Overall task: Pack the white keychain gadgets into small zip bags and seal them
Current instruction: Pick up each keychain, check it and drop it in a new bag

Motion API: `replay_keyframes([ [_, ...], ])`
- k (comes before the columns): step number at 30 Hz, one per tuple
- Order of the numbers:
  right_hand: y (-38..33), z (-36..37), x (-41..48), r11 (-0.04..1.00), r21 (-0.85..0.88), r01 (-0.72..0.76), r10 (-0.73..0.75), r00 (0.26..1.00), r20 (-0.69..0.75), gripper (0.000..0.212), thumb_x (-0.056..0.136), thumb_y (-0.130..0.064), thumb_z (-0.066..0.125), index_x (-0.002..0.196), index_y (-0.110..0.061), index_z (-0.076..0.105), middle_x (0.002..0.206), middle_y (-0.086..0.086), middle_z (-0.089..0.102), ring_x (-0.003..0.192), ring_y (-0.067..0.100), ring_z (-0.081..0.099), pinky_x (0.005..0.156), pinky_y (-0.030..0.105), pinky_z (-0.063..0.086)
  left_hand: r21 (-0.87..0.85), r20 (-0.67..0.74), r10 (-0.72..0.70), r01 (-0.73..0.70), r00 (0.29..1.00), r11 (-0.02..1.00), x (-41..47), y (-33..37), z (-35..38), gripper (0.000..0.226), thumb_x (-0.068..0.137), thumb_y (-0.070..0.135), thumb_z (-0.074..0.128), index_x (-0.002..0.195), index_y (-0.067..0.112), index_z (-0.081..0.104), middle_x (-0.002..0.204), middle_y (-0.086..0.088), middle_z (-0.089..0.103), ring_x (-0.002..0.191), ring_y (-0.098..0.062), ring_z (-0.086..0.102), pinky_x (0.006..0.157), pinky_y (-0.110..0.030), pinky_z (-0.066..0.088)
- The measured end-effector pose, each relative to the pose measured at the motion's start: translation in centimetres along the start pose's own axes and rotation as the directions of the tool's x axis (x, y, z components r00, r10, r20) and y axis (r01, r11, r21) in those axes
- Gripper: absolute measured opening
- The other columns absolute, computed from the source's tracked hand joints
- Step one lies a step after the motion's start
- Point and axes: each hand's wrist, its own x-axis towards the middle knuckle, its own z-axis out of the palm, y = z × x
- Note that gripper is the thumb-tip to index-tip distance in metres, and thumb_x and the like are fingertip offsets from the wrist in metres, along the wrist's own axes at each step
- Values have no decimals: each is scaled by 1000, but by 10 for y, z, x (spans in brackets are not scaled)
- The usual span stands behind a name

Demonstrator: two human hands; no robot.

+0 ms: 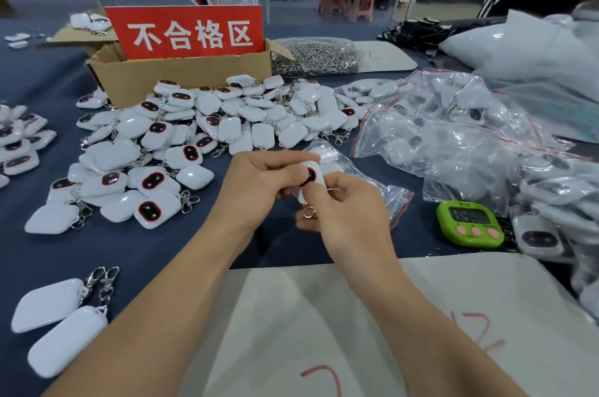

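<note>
My left hand (259, 182) grips a white keychain gadget (313, 173) with a dark red-rimmed oval on its face, held above the blue table. My right hand (346, 212) pinches the same gadget from below, and its metal ring (309, 212) hangs between my fingers. A small clear zip bag (389, 199) with a red seal strip lies just behind and to the right of my hands. A large heap of loose white gadgets (207, 124) covers the table beyond my hands. Bagged gadgets (460, 131) are piled at the right.
A cardboard box (181, 75) with a red sign (188, 32) stands behind the heap. A bag of metal clasps (316, 56) lies beside it. A green timer (470, 223) sits at the right. Two gadgets (58, 322) lie near left. A white sheet (421, 315) covers the near edge.
</note>
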Motion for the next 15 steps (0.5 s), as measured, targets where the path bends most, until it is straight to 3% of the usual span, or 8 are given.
replay_keyframes([
  [3, -1, 2, 0, 998, 61, -23, 21, 999, 35, 16, 95, -19, 61, 88, -15, 75, 81, 11, 76, 63, 22, 74, 77, 51, 65, -3, 84, -34, 35, 996, 999, 1, 0, -2, 30, 78, 6, 65, 94, 23, 84, 89, -6, 79, 81, -10, 67, 73, -18, 52],
  [6, -6, -1, 3, 974, 203, -99, 79, 992, 103, 20, 100, -9, 57, 92, -13, 75, 80, 14, 73, 64, 29, 72, 63, 37, 64, -47, 164, -67, 76, 984, 996, 2, 0, -8, 43, 69, 3, 60, 101, 19, 83, 102, -15, 78, 93, -21, 69, 84, -28, 55],
  [9, -10, -5, 4, 943, 286, -168, 114, 974, 197, 24, 102, -7, 54, 92, -11, 75, 73, 13, 72, 63, 30, 72, 61, 35, 63, -53, 167, -52, 62, 985, 997, 3, 1, -10, 44, 67, -1, 58, 100, 16, 82, 98, -13, 79, 90, -20, 71, 75, -26, 57],
  [12, -11, -5, 5, 922, 330, -204, 130, 964, 233, 23, 105, -10, 52, 96, -4, 72, 73, 19, 71, 63, 34, 71, 62, 38, 63, -85, 179, -42, 58, 983, 995, 2, -1, -12, 44, 69, -2, 59, 105, 10, 81, 89, -12, 78, 72, -15, 69, 61, -22, 52],
  [15, -10, -6, 4, 920, 332, -208, 137, 965, 225, 24, 103, -8, 54, 90, -2, 73, 73, 24, 71, 61, 35, 70, 57, 36, 61, -84, 227, -30, 50, 973, 995, 0, 0, -15, 43, 72, -1, 64, 111, 7, 78, 91, -14, 78, 67, -13, 69, 66, -19, 53],
])
